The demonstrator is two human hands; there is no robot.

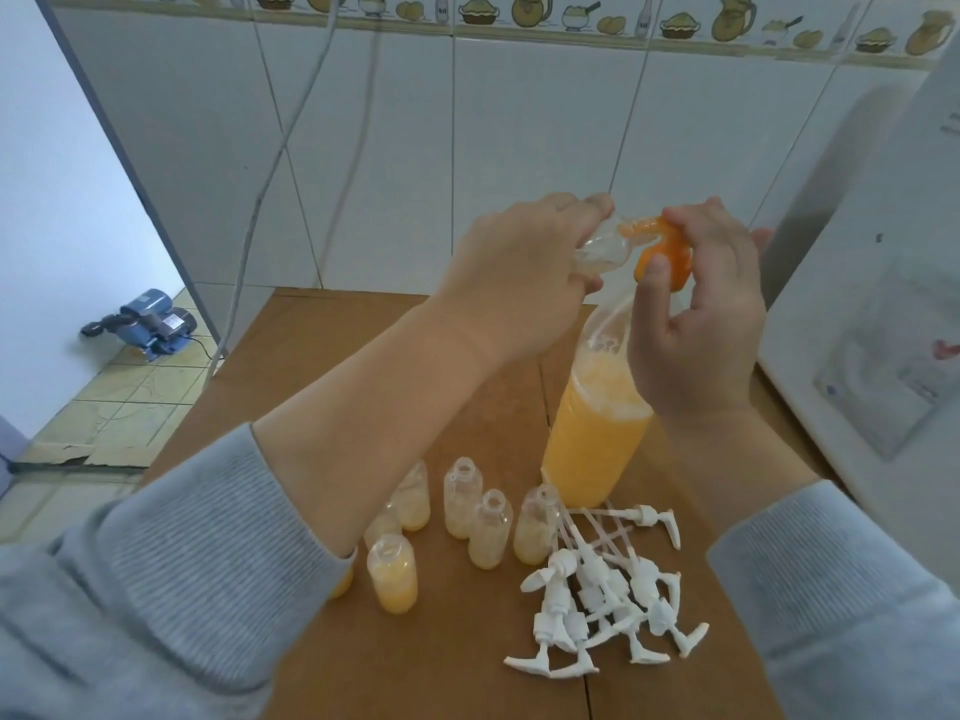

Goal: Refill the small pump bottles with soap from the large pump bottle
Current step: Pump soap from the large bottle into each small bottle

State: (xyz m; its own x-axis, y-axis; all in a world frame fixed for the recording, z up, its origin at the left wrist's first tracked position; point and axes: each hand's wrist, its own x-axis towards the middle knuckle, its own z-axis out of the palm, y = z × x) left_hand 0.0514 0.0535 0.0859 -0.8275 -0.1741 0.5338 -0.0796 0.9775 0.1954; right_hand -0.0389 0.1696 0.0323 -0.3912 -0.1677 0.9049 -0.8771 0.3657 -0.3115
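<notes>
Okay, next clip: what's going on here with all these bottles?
A person is refilling small bottles with orange soap. The left hand holds a small clear bottle tipped up to the orange pump head of the large bottle, and the right hand grips that pump head. On the wooden table stand several uncapped small bottles, partly filled, beside a pile of white pump tops.

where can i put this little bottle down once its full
Bare table lies far left, between the wall and the left forearm; another strip runs along the near edge under the white pump heads. It is crowded around the small open bottles and the large soap bottle.
</notes>
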